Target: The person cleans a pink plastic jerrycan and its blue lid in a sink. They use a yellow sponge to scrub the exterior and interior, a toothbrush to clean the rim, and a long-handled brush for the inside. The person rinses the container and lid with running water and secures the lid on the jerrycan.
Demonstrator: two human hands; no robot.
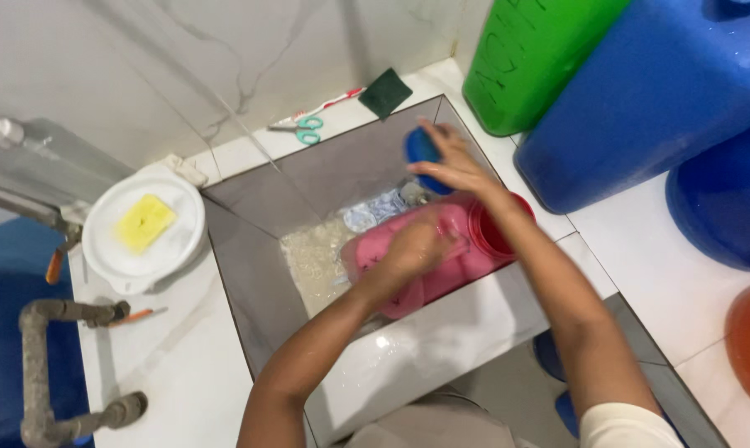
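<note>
Both hands [412,253] on pink jug [441,257]

Jug: translucent pink plastic jug [441,257], red at its mouth
Lid: round blue plastic lid [421,149]
Basin: grey tiled basin [250,249]
9 o'clock: white round dish [109,249], yellow rectangular soap [145,221]
2 o'clock: green plastic container [532,58], large blue plastic drum [649,91]
12 o'clock: teal-handled scissors [307,129], dark green scouring pad [385,91]

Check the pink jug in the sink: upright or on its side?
On its side: the pink jug lies across the sink, open mouth facing right, left hand on it.
</note>
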